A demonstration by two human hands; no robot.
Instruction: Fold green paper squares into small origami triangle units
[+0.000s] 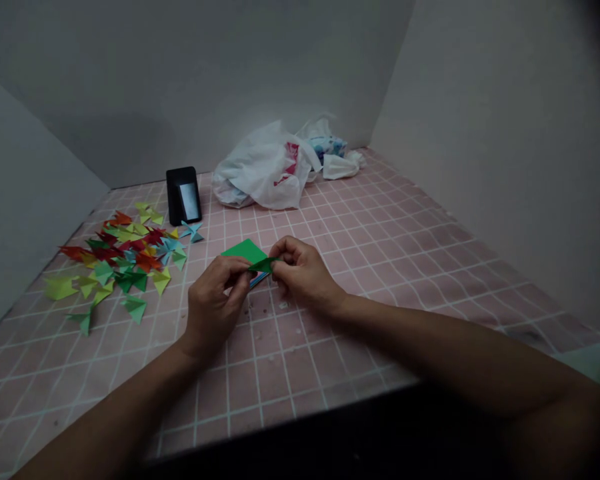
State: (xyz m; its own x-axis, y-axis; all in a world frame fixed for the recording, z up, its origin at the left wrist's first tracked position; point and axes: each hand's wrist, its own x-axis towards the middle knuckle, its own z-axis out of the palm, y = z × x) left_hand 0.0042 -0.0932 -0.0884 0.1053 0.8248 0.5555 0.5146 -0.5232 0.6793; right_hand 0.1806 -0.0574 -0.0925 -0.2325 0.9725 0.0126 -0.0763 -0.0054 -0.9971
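Note:
My left hand [215, 303] and my right hand [303, 273] meet over the middle of the pink checked table [380, 267]. Both pinch a small folded piece of green paper [263, 265] between thumbs and fingertips, just above the table. Right behind it lies a small stack of square paper sheets [244, 252] with a green one on top; a blue edge shows under my fingers.
A heap of folded paper shapes [123, 257] in red, green, yellow and blue lies at the left. A black phone on a stand [184, 195] sits behind it. White plastic bags [270, 170] lie at the back by the grey walls. The table's front edge is near.

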